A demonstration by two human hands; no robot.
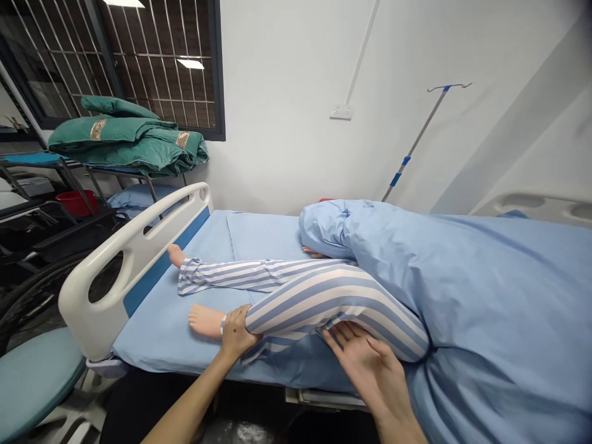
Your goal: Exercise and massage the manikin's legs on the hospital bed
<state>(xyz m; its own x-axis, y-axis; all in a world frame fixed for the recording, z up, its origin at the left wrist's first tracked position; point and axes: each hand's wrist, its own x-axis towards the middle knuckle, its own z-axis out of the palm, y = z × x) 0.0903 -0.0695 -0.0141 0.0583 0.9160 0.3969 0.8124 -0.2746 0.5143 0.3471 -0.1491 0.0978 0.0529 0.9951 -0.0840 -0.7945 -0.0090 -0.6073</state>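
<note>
A figure in blue-and-white striped trousers lies on the bed, its near leg [333, 293] bent slightly at the knee. My left hand [237, 333] is wrapped round that leg's ankle, just behind the bare near foot [203, 320]. Palm up, my right hand [363, 354] reaches beneath the bent knee, its fingers stretched out and their tips partly hidden under the trouser cloth. The far leg [250, 274] lies straight along the mattress. A light blue quilt [472, 277] covers the upper body, and part of a hand [314, 252] shows at its edge.
The bed's white footboard [92, 277] rises at the left, with a round stool [39, 379] beside it. Folded green quilts [129, 139] lie on a rack under the barred window. Behind the bed stands an IV pole [423, 135]. A wheelchair wheel [23, 296] shows at far left.
</note>
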